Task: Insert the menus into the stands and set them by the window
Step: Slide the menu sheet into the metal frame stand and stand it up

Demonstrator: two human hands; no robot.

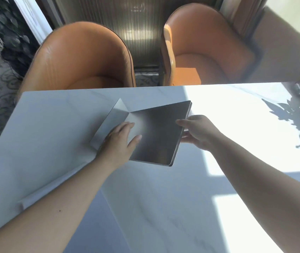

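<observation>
My left hand [120,141]: flat and open, palm pressing on the near-left part of the metal stand [156,136].
My right hand [196,132]: fingers closed around the stand's right edge, thumb on top.
Stand: between my two hands, lying tilted on the white table [54,143], its folded foot beyond my left hand.
Menu: I see none in the stand; a pale strip [57,190] lies near my left forearm, what it is I cannot tell.
Progress: I judge it early; inserting and placing by the window remain.
Around: two orange chairs [83,57] beyond the table; nothing blocks my hands.
</observation>
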